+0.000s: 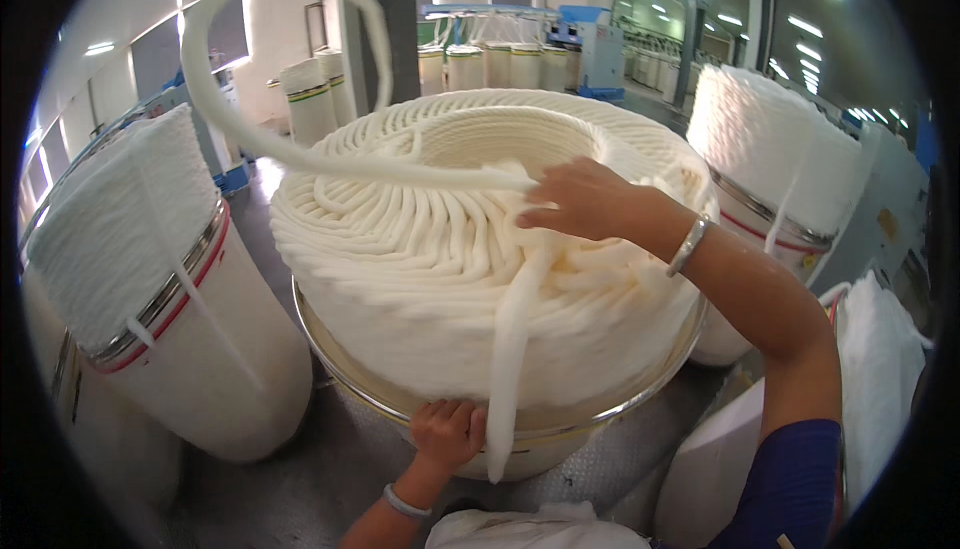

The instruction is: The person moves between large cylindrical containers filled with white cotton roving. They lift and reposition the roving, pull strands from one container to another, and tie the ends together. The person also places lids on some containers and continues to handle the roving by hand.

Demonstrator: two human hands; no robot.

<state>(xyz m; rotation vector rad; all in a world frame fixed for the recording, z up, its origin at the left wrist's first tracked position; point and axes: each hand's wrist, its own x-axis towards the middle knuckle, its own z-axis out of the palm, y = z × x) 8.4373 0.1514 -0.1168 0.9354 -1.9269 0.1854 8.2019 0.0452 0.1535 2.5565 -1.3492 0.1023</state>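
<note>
In front of me stands a big round can heaped with coiled white cotton sliver [420, 249], a ring of thick rope-like layers around a hollow centre. My left hand [448, 433] is closed over the can's metal rim [375, 404] at the near side. Above the coils, my right hand [585, 199] has its fingers at a loose length of sliver [400, 171] and seems to grip it, with some blur. From there the sliver sweeps left and arches up in a large loop. A separate sliver tail [512, 359] hangs over the near side, beside my left hand.
Another filled can [215, 349] stands close on the left, and one more heaped can [770, 154] at the right. White material [875, 379] rises near my right elbow. Farther back are a dark pillar [385, 29], a blue-and-white machine [600, 49] and a row of cans [497, 67].
</note>
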